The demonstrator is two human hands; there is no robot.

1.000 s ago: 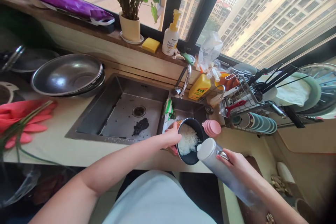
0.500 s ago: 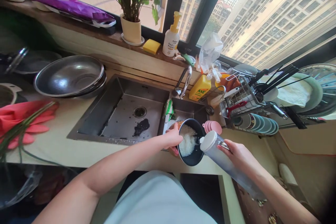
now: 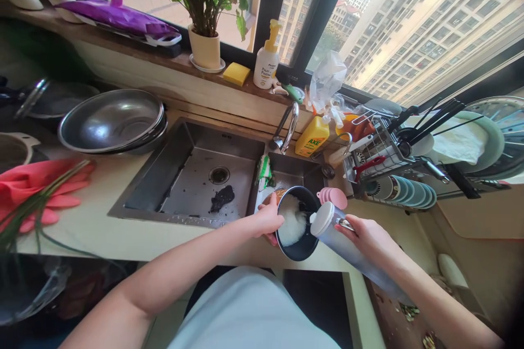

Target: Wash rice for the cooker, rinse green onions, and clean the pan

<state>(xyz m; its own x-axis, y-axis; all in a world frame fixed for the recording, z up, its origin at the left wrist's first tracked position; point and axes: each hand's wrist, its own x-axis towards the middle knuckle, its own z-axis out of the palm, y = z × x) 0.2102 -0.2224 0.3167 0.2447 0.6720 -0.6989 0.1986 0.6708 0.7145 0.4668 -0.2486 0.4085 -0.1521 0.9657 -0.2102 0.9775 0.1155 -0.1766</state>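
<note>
Two hands busy at the sink edge. Left hand [image 3: 268, 220] fingers clamp the rim of the dark pot [image 3: 298, 223], rice inside. Right hand [image 3: 366, 237] wraps the tilted container [image 3: 347, 242], mouth over the pot beyond the fingertips. Risk: overtilting could spill rice past the rim.

Both bare forearms are extending forward from the lower edge of the view and converging toward the centre. The left arm is running diagonally up from the lower left, elbow bent, wrist nearly straight; the left hand [image 3: 268, 220] is curling in a grip, thumb lying on top and fingers wrapping underneath, partly hidden. The right arm is entering from the lower right, forearm angling up and to the left; the right hand [image 3: 366, 235] is closing in a grasp, knuckles facing upward, fingers pointing toward the left hand. The two hands are lying near each other without touching.
</note>
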